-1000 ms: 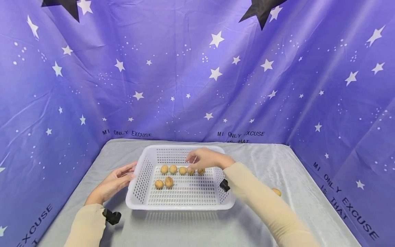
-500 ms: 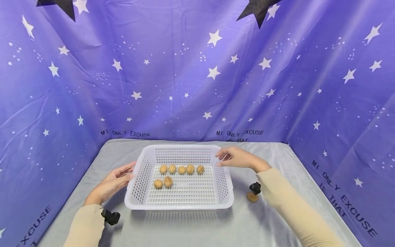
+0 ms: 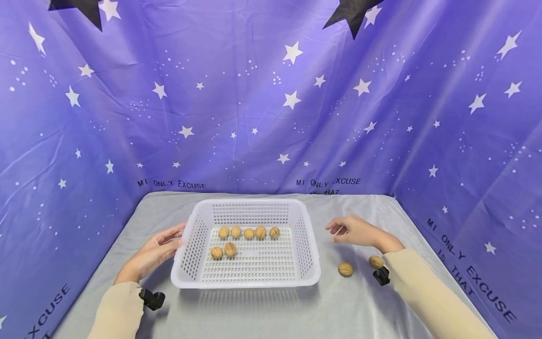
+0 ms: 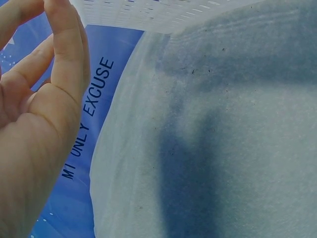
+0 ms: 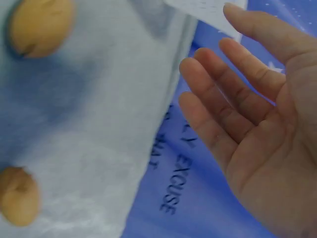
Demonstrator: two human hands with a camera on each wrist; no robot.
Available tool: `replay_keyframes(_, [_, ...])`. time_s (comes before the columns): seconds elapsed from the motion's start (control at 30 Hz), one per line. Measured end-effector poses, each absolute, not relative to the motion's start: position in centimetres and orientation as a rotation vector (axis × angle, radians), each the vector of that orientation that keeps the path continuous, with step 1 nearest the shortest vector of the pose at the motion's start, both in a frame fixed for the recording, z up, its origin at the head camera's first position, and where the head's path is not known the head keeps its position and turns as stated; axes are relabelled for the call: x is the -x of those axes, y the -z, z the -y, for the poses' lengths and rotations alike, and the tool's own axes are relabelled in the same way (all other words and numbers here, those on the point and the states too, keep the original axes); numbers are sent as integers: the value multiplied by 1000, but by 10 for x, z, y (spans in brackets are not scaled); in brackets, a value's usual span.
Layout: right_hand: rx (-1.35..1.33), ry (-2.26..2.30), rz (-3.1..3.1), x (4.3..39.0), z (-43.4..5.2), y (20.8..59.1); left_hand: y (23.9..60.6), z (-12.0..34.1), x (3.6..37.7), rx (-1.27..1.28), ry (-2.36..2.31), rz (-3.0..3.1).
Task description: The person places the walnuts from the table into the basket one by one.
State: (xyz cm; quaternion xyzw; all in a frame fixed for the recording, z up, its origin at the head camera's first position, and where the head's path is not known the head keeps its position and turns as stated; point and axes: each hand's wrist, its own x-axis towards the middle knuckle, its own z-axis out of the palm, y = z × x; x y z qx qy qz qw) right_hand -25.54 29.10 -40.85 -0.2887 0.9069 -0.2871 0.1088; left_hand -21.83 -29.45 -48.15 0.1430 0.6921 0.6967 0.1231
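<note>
A white plastic basket point(image 3: 245, 284) with slotted walls sits on the table. Inside it, several walnuts point(image 3: 260, 232) form a back row, with two walnuts point(image 3: 223, 251) in front at the left. My left hand point(image 3: 154, 249) rests its fingertips and thumb against the basket's left rim; only part of that hand point(image 4: 44, 99) shows in the left wrist view. To the right of the basket, my right hand point(image 3: 357, 231) is in the air with loosely bent fingers and nothing in its palm point(image 5: 262, 148). Two walnuts, one nearer point(image 3: 345, 269) and one farther right point(image 3: 376, 262), lie below it.
Grey cloth point(image 3: 245, 315) covers the table. A purple curtain point(image 3: 237, 103) with white stars encloses the back and both sides. Each wrist wears a small black camera, the left camera point(image 3: 152, 298) just in front of the basket's left corner.
My right hand has moved from above the walnuts in the basket out over the right rim to the table's right side. Both loose walnuts are now uncovered. My left hand stays at the rim.
</note>
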Motion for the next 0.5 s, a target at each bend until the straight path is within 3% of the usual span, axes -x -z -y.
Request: replay_keyframes(0.5, [715, 862, -2565, 216, -313, 459, 481, 294, 219, -377, -2025, -2028])
